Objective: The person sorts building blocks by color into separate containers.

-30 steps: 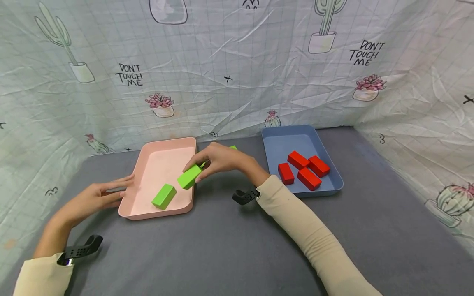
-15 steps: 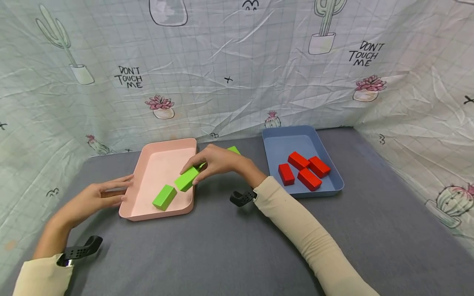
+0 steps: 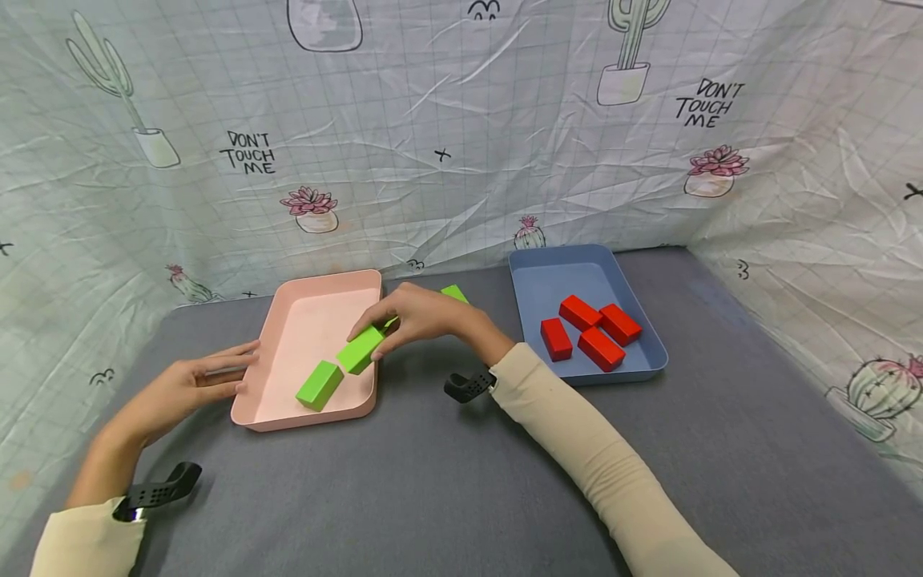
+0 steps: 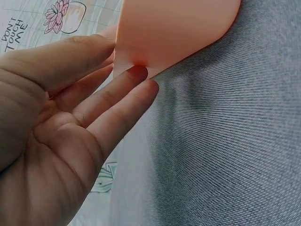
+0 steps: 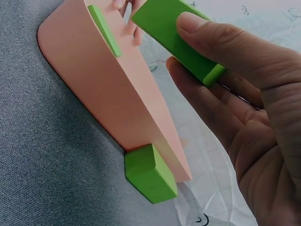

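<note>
My right hand (image 3: 414, 312) pinches a green block (image 3: 360, 350) between thumb and fingers, above the right side of the pink tray (image 3: 303, 312). In the right wrist view, the thumb presses the face of this block (image 5: 174, 33). Another green block (image 3: 320, 386) lies in the tray, near its front. Behind my right wrist, a further green block (image 3: 454, 293) is partly hidden. My left hand (image 3: 183, 393) touches the tray's left wall with its fingers extended; in the left wrist view, fingertips (image 4: 141, 73) meet the wall's outer face (image 4: 174, 33).
A blue tray (image 3: 562, 272) stands at the back right, with several red blocks (image 3: 602, 349) in it. In the right wrist view, a green block (image 5: 150, 174) sits outside the pink tray's wall. A printed cloth (image 3: 433, 192) hangs behind the grey table surface (image 3: 433, 481).
My right hand has shifted slightly left and towards me, bringing the held green block closer to the one in the pink tray. My left hand stays at the tray's left wall.
</note>
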### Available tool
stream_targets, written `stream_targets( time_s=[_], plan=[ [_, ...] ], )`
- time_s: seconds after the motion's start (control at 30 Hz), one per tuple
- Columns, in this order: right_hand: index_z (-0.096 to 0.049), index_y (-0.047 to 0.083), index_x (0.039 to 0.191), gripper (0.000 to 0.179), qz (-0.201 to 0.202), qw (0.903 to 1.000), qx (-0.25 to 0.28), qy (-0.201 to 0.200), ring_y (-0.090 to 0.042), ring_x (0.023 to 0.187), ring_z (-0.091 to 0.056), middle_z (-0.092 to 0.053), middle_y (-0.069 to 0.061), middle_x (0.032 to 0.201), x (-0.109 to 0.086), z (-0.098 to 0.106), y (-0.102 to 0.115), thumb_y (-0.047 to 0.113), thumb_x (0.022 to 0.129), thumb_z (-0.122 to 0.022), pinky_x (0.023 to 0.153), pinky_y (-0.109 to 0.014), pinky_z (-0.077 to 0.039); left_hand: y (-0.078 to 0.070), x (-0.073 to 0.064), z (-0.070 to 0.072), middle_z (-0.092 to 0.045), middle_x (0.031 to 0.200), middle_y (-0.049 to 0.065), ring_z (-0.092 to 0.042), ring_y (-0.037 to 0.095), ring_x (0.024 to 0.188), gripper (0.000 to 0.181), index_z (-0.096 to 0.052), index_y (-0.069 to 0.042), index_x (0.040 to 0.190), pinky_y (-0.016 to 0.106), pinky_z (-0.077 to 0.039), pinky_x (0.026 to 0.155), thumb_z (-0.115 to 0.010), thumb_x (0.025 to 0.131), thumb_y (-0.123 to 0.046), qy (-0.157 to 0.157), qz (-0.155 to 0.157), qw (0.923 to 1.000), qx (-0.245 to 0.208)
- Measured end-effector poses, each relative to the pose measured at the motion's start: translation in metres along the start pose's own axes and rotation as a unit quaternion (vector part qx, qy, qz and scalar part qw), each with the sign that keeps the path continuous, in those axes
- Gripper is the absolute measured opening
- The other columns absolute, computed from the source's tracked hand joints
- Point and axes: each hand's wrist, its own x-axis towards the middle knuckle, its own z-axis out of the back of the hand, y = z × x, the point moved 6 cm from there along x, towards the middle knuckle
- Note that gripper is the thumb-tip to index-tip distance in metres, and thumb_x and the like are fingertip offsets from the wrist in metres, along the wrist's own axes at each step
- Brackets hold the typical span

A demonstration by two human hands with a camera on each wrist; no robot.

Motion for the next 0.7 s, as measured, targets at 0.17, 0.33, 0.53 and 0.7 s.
stream_targets(
  time_s=[0.17,0.33,0.53,0.7],
  plan=[
    [-0.073,0.013,0.125,0.039,0.003,0.9997,0.023,0.005,-0.001,0.097,-0.062,-0.071,0.004,0.116,0.004,-0.002,-0.001,0.016,0.088,-0.082,0.088,-0.026,-0.057,0.002,0.0,0.0,-0.032,0.165,-0.003,-0.053,-0.01,0.124,0.051,-0.05,-0.001,0.148,0.01,-0.048,0.091,-0.065,0.101,-0.015,-0.002,0.015,0.9999,0.001],
    [-0.073,0.012,0.124,0.039,0.006,0.9999,0.016,0.004,-0.002,0.099,-0.061,-0.07,0.003,0.116,0.008,-0.002,-0.002,0.019,0.087,-0.083,0.089,-0.03,-0.057,0.0,0.002,0.0,-0.033,0.165,-0.003,-0.055,-0.007,0.123,0.052,-0.049,0.0,0.149,0.01,-0.048,0.092,-0.065,0.101,-0.015,0.004,0.015,0.9999,-0.003],
    [-0.072,0.011,0.123,0.039,0.001,1.0,0.004,0.007,-0.001,0.096,-0.065,-0.072,0.004,0.112,0.013,-0.001,-0.003,0.02,0.087,-0.083,0.091,-0.025,-0.055,0.001,0.001,-0.001,-0.031,0.165,-0.002,-0.04,-0.016,0.132,0.053,-0.049,-0.003,0.15,0.007,-0.045,0.093,-0.065,0.101,-0.016,0.007,0.016,0.9998,-0.006],
    [-0.071,0.013,0.124,0.037,0.0,0.9998,-0.007,0.02,0.001,0.099,-0.065,-0.072,0.005,0.112,0.018,-0.001,-0.002,0.02,0.089,-0.081,0.096,-0.031,-0.054,0.007,-0.001,-0.003,-0.028,0.166,-0.003,-0.03,-0.022,0.133,0.055,-0.046,-0.003,0.152,0.007,-0.045,0.093,-0.064,0.102,-0.015,0.011,0.035,0.9989,-0.03]
  ],
)
